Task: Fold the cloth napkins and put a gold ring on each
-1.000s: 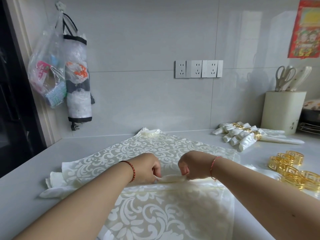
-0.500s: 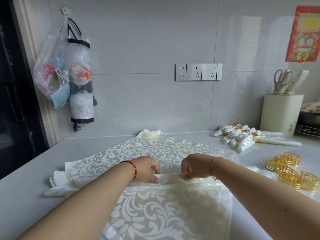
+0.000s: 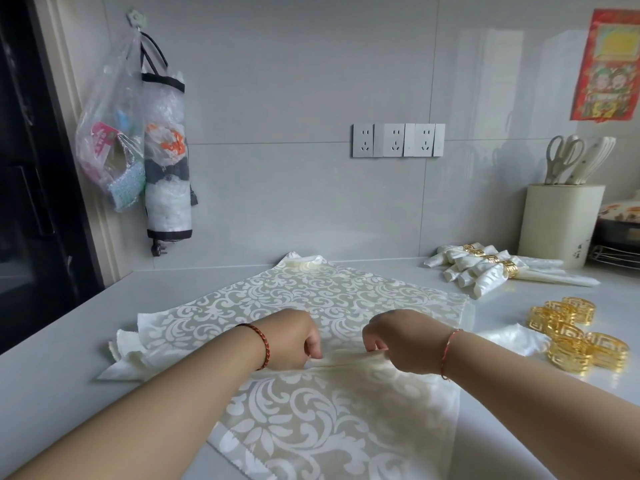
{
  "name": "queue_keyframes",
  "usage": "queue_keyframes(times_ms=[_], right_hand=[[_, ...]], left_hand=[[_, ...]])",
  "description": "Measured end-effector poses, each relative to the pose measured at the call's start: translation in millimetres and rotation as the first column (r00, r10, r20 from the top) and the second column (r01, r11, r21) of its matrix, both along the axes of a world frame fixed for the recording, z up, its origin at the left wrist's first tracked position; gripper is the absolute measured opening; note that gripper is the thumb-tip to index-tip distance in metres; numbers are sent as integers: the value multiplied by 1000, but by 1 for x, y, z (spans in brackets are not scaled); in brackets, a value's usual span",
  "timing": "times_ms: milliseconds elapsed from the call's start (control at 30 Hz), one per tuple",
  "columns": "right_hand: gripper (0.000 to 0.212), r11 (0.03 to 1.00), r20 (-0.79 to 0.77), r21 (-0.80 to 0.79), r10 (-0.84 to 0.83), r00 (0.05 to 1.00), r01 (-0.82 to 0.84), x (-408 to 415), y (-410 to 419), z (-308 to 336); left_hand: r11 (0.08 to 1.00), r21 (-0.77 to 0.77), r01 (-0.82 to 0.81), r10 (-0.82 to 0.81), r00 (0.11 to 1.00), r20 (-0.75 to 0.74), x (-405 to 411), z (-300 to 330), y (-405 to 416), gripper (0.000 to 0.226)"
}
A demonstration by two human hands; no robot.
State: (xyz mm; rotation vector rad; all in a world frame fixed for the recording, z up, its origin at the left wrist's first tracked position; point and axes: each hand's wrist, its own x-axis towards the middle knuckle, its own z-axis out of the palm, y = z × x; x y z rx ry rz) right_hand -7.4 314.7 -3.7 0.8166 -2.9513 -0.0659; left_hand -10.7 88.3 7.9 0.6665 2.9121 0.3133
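Observation:
A cream damask napkin point(image 3: 322, 424) lies spread on the counter, its far edge gathered into a narrow fold point(image 3: 346, 358). My left hand point(image 3: 294, 341) and my right hand point(image 3: 398, 337) both pinch that fold from above, fingers curled. More flat napkins point(image 3: 311, 292) lie stacked underneath and beyond. Several loose gold rings point(image 3: 575, 337) sit to the right. Rolled napkins with gold rings on them point(image 3: 485, 271) lie at the back right.
A cream utensil holder point(image 3: 561, 223) with scissors stands at the back right beside a wire rack point(image 3: 616, 258). Plastic bags point(image 3: 138, 150) hang on the left wall. A small loose piece of cloth point(image 3: 516, 341) lies by the rings. The grey counter point(image 3: 69, 375) surrounds the napkins.
Both hands stay on the fold. They have drawn a little apart along it, and the fold between them shows more.

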Motion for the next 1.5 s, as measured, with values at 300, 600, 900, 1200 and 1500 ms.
queue_keyframes(times_ms=[300, 600, 900, 1200, 1500], right_hand=[[56, 998, -98, 28, 66, 993, -64, 47, 0, -16], [45, 984, -66, -177, -35, 997, 23, 28, -30, -15], [29, 953, 331, -249, -84, 940, 173, -17, -44, -6], [25, 977, 257, -213, 24, 966, 32, -14, -39, 3], [15, 967, 466, -252, 143, 873, -24, 12, -21, 14]], left_hand=[[984, -126, 128, -150, 971, -184, 46, -28, -10, 47], [972, 225, -69, 80, 996, -42, 31, -33, -5, 29], [975, 144, -168, 164, 986, 41, -7, -19, -14, 25], [992, -52, -116, 121, 986, 117, 0, 1, -22, 22], [946, 236, -222, 71, 853, 517, 39, 8, -46, 7]])
